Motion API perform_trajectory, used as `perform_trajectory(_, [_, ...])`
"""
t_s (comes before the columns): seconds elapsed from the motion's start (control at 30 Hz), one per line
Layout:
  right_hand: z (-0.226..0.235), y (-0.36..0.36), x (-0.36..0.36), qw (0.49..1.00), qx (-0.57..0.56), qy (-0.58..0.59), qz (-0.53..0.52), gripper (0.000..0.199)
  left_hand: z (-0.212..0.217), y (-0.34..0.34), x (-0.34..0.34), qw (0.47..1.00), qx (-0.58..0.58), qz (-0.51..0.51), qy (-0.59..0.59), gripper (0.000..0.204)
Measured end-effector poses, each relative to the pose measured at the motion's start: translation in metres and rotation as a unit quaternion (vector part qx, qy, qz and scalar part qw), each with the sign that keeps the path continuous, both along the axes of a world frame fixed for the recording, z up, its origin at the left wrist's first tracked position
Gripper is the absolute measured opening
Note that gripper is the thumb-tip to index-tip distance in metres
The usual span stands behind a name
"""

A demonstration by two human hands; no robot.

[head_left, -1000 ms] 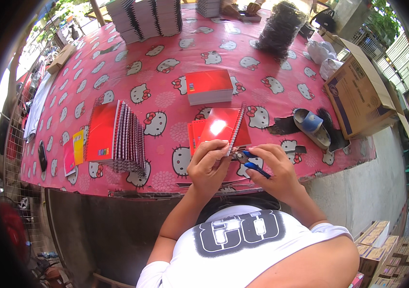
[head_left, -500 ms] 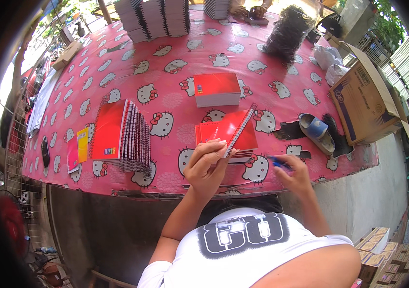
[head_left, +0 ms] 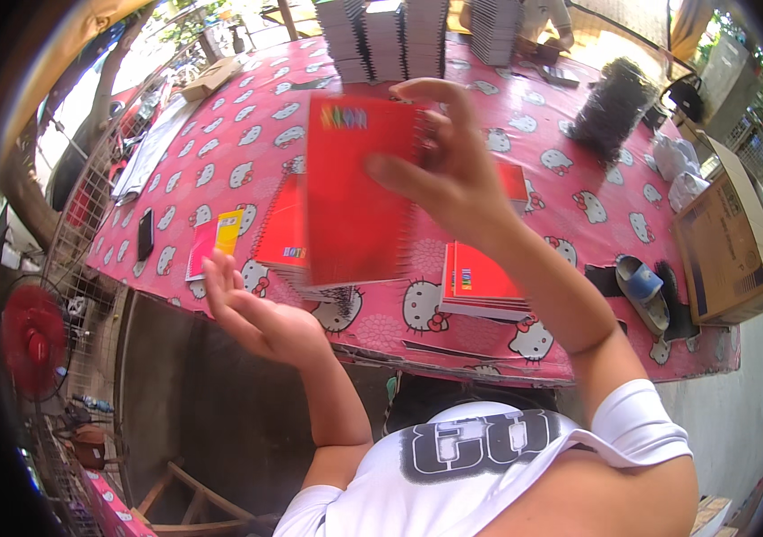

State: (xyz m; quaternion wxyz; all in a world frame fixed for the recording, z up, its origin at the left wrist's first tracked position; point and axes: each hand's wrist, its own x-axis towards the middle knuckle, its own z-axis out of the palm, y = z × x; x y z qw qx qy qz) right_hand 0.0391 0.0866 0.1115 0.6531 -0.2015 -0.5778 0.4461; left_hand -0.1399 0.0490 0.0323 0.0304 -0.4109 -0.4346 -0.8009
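Note:
A red spiral notebook [head_left: 359,206] is raised above the table, its coil edge on the right. My right hand [head_left: 449,157] grips it by that edge, thumb across the cover. My left hand [head_left: 261,313] is open, palm up, holding nothing, near the table's front edge. Behind the raised notebook, partly hidden, stands a stack of red spiral notebooks [head_left: 281,228]. A lower pile of red notebooks [head_left: 480,279] lies to the right, below my right forearm. Another red pile [head_left: 512,183] shows only in part behind that arm.
Pink and yellow booklets [head_left: 227,233] and a black phone [head_left: 146,235] lie at left. Tall notebook stacks [head_left: 381,40] stand at the back. To the right are a black coil bundle [head_left: 612,107], a blue slipper [head_left: 641,286] and a cardboard box [head_left: 731,237]. Another person's arm [head_left: 561,27] shows behind.
The notebook has passed from my left hand to my right and moved up and left. The blue item is no longer visible in my right hand. My left hand has opened and moved left.

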Motion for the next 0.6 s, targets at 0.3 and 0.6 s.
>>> perform_trajectory(0.3, [-0.112, 0.091, -0.076, 0.962, 0.073, -0.214, -0.155, 0.036, -0.037, 0.058, -0.035, 0.961, -0.108, -0.140, -0.213, 0.071])
perform_trajectory(0.6, [-0.086, 0.066, -0.049, 0.887, 0.175, -0.320, -0.285, 0.042, -0.037, 0.060, -0.040, 0.984, -0.094, 0.023, -0.147, 0.052])
